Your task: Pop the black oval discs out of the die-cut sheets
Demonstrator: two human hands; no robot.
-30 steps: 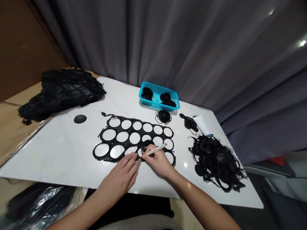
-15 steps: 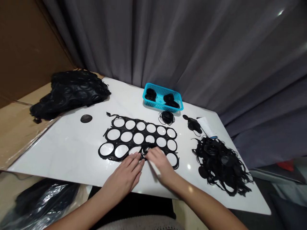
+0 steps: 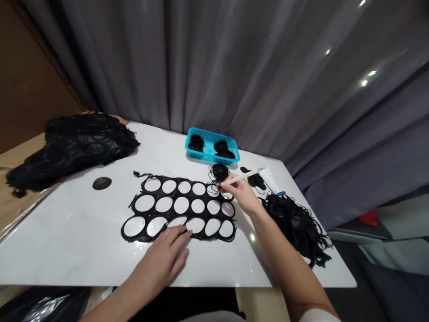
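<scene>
A black rubber-like sheet with rows of round holes lies flat on the white table. My left hand rests palm down at its front edge, fingers stretched out over the rim of a hole. Beyond the sheet's back right corner, my right hand pinches a slim white pen-shaped tool. The fingertips are at a pile of thin black rings, some loops hanging over the sheet. Whether the fingers also hold a ring, I cannot make out.
A blue basket with black bundles stands at the back. Black scraps heap up on the right, near a white paper strip. On the left are a black disc and a large stack of black sheets.
My right hand has moved from the sheet's front row back to the ring pile, taking the tool along. The dark loops at the front row are gone from there. My left hand stays at the front edge.
</scene>
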